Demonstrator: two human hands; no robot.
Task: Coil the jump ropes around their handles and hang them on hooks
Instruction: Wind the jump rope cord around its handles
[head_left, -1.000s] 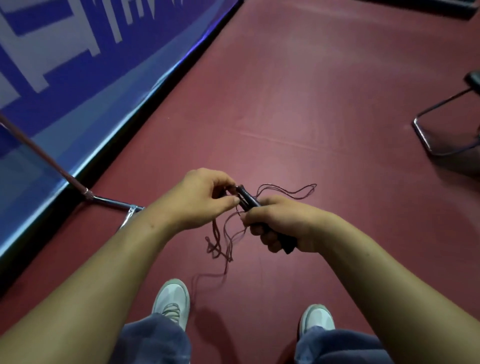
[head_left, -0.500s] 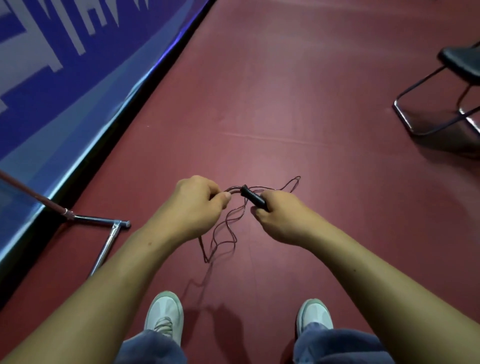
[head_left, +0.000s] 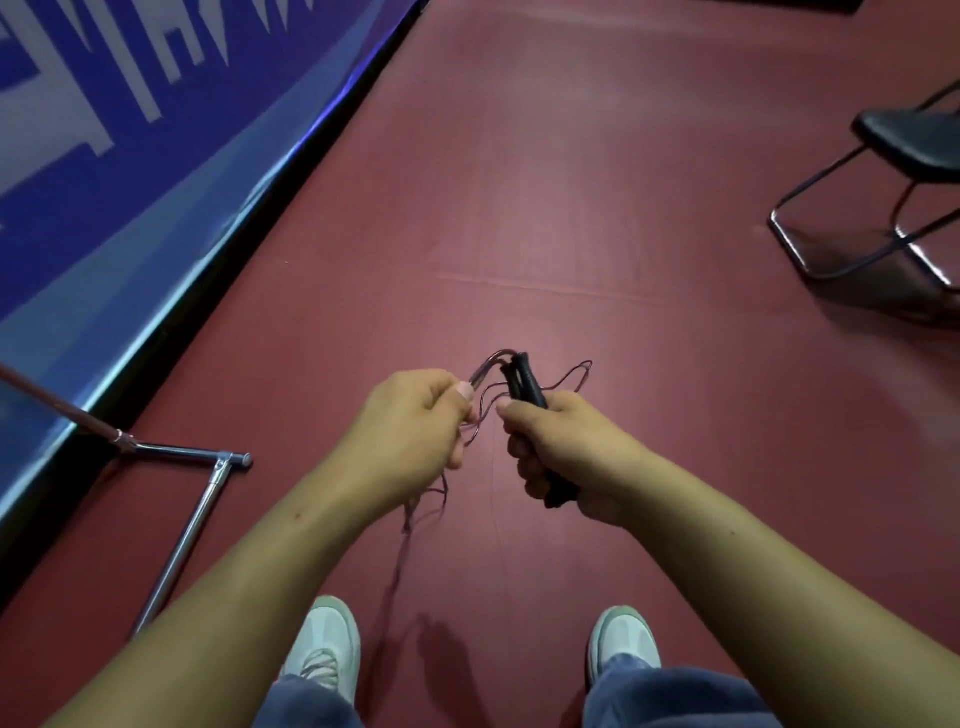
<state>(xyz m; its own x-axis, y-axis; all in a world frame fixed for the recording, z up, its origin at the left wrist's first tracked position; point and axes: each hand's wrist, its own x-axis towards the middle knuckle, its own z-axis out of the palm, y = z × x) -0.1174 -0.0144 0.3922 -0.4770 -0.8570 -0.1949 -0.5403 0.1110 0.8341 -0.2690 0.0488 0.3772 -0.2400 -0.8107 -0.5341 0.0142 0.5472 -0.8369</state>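
Now coiling: handles gripped, cord loose

Nearest, two white sneakers stand on the dark red floor. Above them the right grip is clenched round the black plastic jump-rope handles, which are held together with their tips pointing away. The left grip pinches the thin dark-red cord just beside the handle tops, and slack loops dangle below. Light and limp, that cord will likely slip unless kept taut, so take it close to the handles. Farther off are a chrome stand foot, a blue banner and a black chair. No hook or container shows.
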